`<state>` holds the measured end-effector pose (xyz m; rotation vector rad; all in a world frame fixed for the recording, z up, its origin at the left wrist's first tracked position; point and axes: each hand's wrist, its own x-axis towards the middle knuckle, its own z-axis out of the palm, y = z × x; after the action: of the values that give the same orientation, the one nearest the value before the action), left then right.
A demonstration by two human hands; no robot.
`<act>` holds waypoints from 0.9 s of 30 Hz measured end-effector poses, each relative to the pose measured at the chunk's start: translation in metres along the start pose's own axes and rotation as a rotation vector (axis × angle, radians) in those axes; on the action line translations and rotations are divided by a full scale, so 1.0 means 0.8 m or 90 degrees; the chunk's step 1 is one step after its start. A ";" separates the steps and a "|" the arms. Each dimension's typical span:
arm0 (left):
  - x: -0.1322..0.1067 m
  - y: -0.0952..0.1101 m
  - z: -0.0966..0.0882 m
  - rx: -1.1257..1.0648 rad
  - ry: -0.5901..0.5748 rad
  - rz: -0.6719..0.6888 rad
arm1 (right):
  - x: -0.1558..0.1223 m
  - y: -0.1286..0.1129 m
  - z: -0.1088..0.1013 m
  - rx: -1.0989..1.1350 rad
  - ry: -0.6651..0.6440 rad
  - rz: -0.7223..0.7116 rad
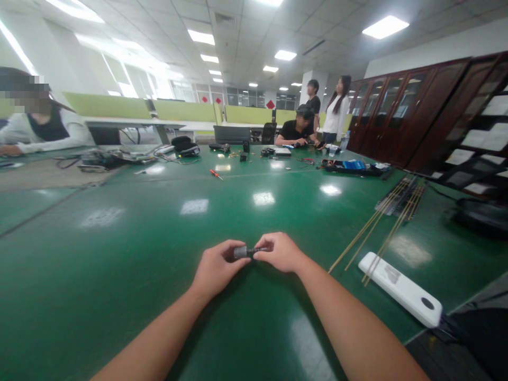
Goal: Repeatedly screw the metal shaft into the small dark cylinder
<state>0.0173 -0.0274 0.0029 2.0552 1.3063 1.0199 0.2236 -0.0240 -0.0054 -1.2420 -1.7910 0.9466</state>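
Observation:
Just above the green table [166, 222], a small dark cylindrical part [241, 252] lies level between my two hands. Its left portion is a thick grey cylinder; towards the right it narrows to a thin, black, stepped or ribbed stem. My left hand [216, 267] pinches the thick grey portion between thumb and fingers. Thumb and fingertips of my right hand [280, 251] close on the thin stem. What kind of part it is, I cannot make out. The stem's far end is partly hidden by my right fingers.
A white oblong device [400, 291] and long thin rods [359, 233] lie at the right. Further off are a red screwdriver [215, 173], a black cap [185, 146] and a dark tray with blue items [353, 166]. Several people sit or stand around the far side and left.

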 end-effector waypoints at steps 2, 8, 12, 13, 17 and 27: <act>0.000 0.000 0.000 0.003 -0.001 0.003 | 0.000 -0.002 -0.001 0.002 -0.001 0.001; 0.001 -0.001 -0.001 0.017 0.013 0.009 | -0.001 0.000 -0.002 0.008 0.005 0.006; 0.001 -0.003 -0.001 0.015 0.015 0.003 | 0.000 0.005 -0.001 0.010 0.002 0.005; 0.001 -0.003 0.000 0.013 0.016 0.000 | 0.001 0.005 -0.001 0.010 0.004 0.002; 0.002 -0.004 0.000 0.001 0.019 -0.007 | 0.001 0.006 -0.002 0.012 0.010 -0.004; 0.003 -0.004 0.002 0.007 0.024 -0.009 | 0.000 0.005 -0.004 0.011 0.017 0.001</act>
<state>0.0173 -0.0240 0.0005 2.0415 1.3458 1.0521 0.2279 -0.0224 -0.0076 -1.2396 -1.7574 0.9404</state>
